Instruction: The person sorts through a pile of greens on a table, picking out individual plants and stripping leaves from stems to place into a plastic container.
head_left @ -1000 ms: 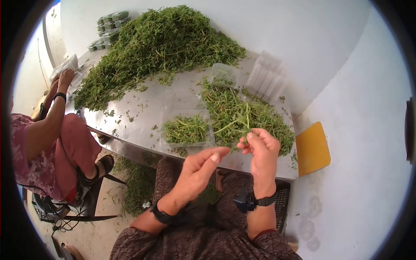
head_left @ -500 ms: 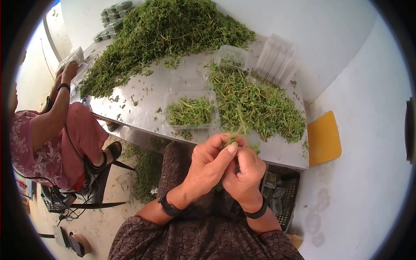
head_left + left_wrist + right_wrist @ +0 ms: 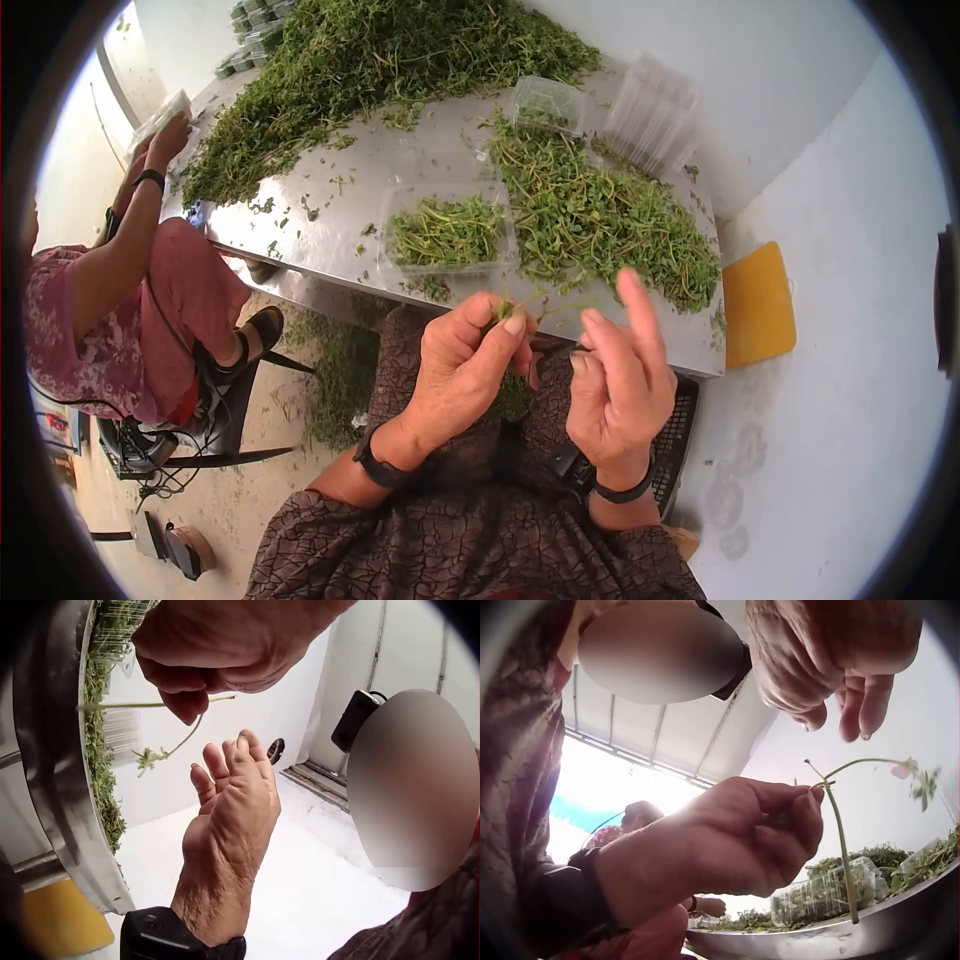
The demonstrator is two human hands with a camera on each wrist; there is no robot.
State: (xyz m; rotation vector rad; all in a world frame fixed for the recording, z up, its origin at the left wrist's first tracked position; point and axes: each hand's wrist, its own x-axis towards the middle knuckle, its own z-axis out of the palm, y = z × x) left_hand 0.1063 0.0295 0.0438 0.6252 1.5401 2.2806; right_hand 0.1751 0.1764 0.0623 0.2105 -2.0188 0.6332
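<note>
My left hand (image 3: 458, 372) pinches thin green stems (image 3: 840, 832) between thumb and index finger, above my lap at the table's front edge. In the right wrist view, one stem hangs down and another arches away to small leaves (image 3: 924, 786). Close by on the right, my right hand (image 3: 622, 385) is raised with its fingers apart and relaxed, holding nothing that I can see. Beyond the hands, a clear plastic box (image 3: 512, 240) holds cut greens (image 3: 445, 232). Right of it lies a loose heap of stems and leaves (image 3: 600, 220).
A large pile of greens (image 3: 370, 60) covers the back of the metal table (image 3: 330, 235). Clear empty boxes (image 3: 652, 115) stand stacked at the back right, near a small clear box (image 3: 548, 105). A yellow board (image 3: 758, 305) is right of the table. Another person (image 3: 110, 310) sits at left.
The hands came together, then parted; the right hand moved right and its fingers spread. Stems that were in the right hand a second ago are now in the left. The head view has shifted.
</note>
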